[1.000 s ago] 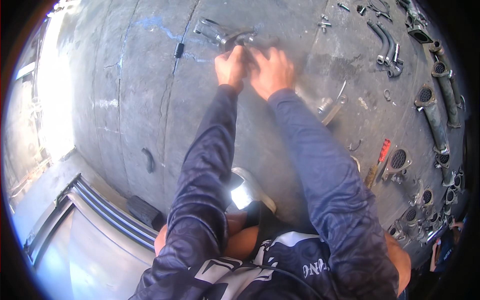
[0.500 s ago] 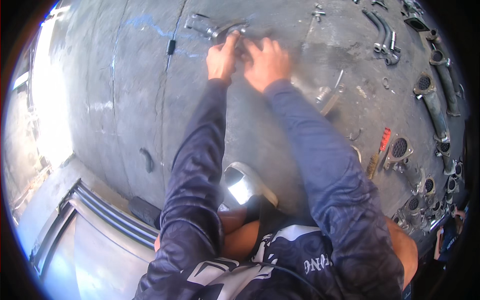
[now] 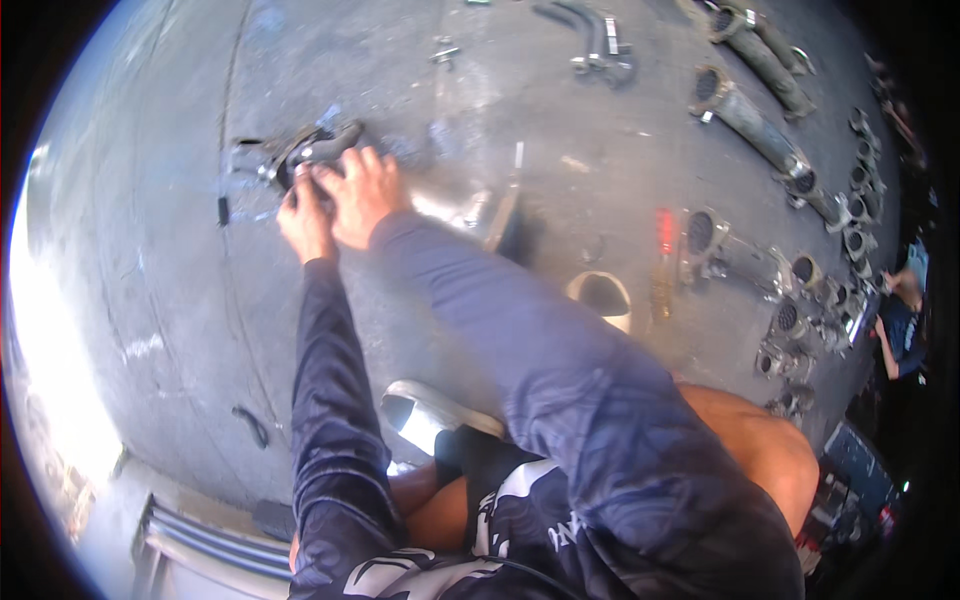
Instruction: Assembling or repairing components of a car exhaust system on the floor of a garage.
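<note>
A dark metal part (image 3: 318, 150) with a curved, tube-like piece and thin projecting ends rests on the grey concrete floor at the upper left; blur hides its exact kind. My left hand (image 3: 308, 222) is closed at its near edge, thumb and fingertips against the metal. Bent over its right side, my right hand (image 3: 366, 197) has its fingers on the part close to the left thumb. What lies under the fingertips is hidden. A small black cylindrical piece (image 3: 223, 211) sits on the floor left of the part.
Flanged metal pipes (image 3: 752, 130) and several round-ended fittings (image 3: 790, 320) line the right. A red-handled brush (image 3: 664, 262) and a blurred metal piece (image 3: 470, 210) lie nearer. My shoes (image 3: 445, 408) are below; another person (image 3: 902, 325) is at far right. A silver panel (image 3: 215, 570) stands at lower left.
The view has swung right, so the floor things appear further left. Both hands stay on the metal part, which now shows turned, with its curved piece facing up.
</note>
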{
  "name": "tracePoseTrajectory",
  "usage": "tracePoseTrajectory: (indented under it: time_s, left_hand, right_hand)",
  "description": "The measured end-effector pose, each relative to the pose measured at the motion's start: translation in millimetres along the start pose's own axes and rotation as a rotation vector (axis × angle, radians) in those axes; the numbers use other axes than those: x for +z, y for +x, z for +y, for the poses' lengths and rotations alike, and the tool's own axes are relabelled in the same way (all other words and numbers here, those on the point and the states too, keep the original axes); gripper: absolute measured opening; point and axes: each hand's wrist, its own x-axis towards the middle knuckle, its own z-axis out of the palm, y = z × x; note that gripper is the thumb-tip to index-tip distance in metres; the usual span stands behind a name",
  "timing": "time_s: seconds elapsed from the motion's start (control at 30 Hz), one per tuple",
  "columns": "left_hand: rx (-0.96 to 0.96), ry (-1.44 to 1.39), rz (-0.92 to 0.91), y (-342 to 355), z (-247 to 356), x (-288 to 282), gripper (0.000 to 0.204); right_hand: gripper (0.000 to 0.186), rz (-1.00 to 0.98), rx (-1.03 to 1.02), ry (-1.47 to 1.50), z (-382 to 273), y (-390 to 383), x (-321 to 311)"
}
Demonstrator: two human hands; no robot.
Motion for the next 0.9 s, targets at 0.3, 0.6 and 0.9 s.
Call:
tracePoseTrajectory:
  time_s: [0.3, 0.6, 0.9]
  left_hand:
    - [-0.16, -0.062, -0.077, 2.7, 12.5, -0.7, 0.044]
    - [-0.095, 0.239, -0.019, 4.3, 21.9, 3.8, 0.06]
    - [-0.047, 0.332, 0.198, -3.7, 11.5, 14.3, 0.065]
  right_hand:
    - [0.053, -0.077, 0.02, 0.204, 11.7, -14.2, -37.1]
    - [0.04, 0.131, 0.202, 0.486, 21.8, -101.6, -75.6]
    - [0.038, -0.096, 0.119, 0.409, 16.4, -128.5, -44.3]
